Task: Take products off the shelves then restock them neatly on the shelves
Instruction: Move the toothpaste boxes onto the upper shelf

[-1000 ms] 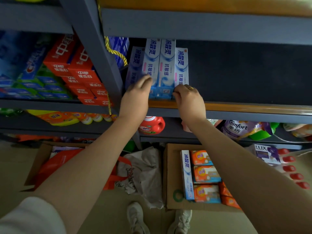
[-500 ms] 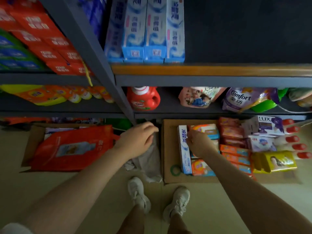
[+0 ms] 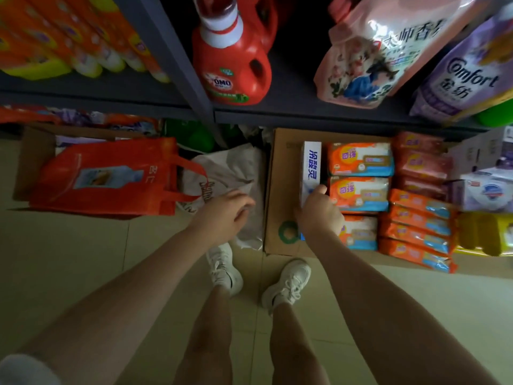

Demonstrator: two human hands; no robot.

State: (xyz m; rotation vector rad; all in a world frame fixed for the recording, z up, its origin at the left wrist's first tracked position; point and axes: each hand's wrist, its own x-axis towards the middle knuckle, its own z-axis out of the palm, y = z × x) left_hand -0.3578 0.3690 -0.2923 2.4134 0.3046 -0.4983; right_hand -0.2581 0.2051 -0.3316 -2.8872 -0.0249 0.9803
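Observation:
A long white and blue toothpaste box (image 3: pixel 311 168) lies in the cardboard box (image 3: pixel 280 151) on the floor, left of several orange soap packs (image 3: pixel 359 159). My right hand (image 3: pixel 319 215) grips the near end of that toothpaste box, thumb on its right side. My left hand (image 3: pixel 226 211) hovers over a crumpled white bag (image 3: pixel 236 165) with loosely curled fingers and holds nothing.
On the low shelf stand a red OMO detergent bottle (image 3: pixel 231 62), a pink refill pouch (image 3: pixel 372 51) and a purple Comfort pouch (image 3: pixel 466 70). A red tote bag (image 3: pixel 105 176) lies in a carton at left. More soap packs (image 3: pixel 416 226) and boxes crowd the right. My feet stand on beige floor tiles.
Both hands dropped from the toothpaste row on the upper shelf to floor level. My right hand reached into the cardboard box and closed on the toothpaste box; the view tilted down.

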